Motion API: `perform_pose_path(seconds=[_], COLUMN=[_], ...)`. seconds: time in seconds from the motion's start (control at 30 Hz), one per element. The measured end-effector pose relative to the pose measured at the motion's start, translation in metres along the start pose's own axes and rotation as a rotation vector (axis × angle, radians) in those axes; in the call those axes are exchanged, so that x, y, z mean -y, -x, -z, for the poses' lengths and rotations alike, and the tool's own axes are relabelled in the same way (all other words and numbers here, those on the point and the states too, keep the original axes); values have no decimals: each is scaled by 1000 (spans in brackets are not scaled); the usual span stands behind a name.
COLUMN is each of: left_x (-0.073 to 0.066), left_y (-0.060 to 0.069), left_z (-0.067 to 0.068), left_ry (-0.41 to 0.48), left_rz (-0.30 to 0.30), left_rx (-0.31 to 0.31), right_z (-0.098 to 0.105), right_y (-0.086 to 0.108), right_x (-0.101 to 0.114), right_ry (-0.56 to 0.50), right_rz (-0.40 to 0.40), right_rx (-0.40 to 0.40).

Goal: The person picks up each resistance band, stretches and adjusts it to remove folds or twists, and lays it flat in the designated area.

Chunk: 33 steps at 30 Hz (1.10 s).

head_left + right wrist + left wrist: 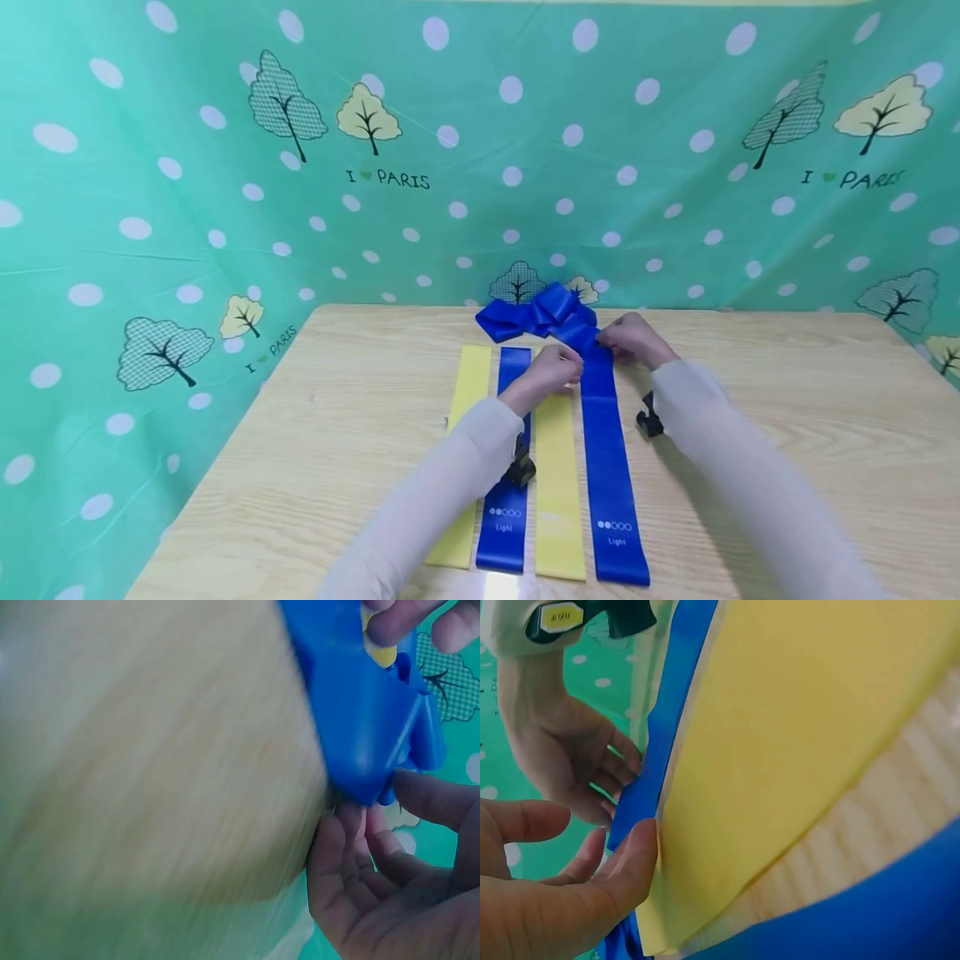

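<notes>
Pale sleeves [420, 508] across foreground, dark devices [521, 468] by the cuffs. Left forearm over left yellow band [453, 537] and left blue band [501, 554], hiding part of each. Left of the two hands: left hand [551, 372] over far end of right yellow band [558, 467], thumb well apart from fingers, fingertips at band edge. Right hand [633, 340] at far part of right blue band [606, 458], fingers loosely bent, touching blue; pinching or just touching, cannot tell. Bunched blue heap [551, 308] at far edge, beyond strips. All four strips lengthwise, side by side; "Light" on near ends of both blue ones. Wood-grain surface [810, 375] underneath, glare at near edge. Behind: teal cloth [480, 108], white dots, trees, "PARIS" lettering.
</notes>
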State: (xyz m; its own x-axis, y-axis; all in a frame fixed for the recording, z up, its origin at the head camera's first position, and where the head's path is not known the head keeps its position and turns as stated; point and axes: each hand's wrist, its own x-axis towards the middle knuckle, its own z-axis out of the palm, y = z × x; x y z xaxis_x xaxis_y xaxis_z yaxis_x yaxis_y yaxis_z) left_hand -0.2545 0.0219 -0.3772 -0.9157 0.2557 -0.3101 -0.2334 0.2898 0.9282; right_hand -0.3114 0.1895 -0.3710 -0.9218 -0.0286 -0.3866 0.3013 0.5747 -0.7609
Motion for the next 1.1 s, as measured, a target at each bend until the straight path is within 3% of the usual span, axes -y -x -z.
perform_pose_path(seconds=[0.3, 0.5, 0.63, 0.83, 0.97, 1.1], left_x=[0, 4, 3, -1, 1, 6], left_y=[-1, 1, 9, 35, 57, 78], left_z=[-3, 0, 3, -2, -14, -29], left_ry=[-2, -47, -201, -570, -728, -825], left_rz=[-4, -26, -69, -235, -309, -337], left_rx=[23, 71, 100, 119, 221, 347], right_z=[-2, 0, -1, -6, -8, -8], right_y=[-3, -1, -2, 2, 3, 4], right_x=[12, 22, 31, 34, 30, 24], right_ry=[-19, -125, -211, -289, -300, -294], right_rz=[31, 49, 46, 46, 45, 55], right_rx=[-133, -137, -102, -74, -62, -51])
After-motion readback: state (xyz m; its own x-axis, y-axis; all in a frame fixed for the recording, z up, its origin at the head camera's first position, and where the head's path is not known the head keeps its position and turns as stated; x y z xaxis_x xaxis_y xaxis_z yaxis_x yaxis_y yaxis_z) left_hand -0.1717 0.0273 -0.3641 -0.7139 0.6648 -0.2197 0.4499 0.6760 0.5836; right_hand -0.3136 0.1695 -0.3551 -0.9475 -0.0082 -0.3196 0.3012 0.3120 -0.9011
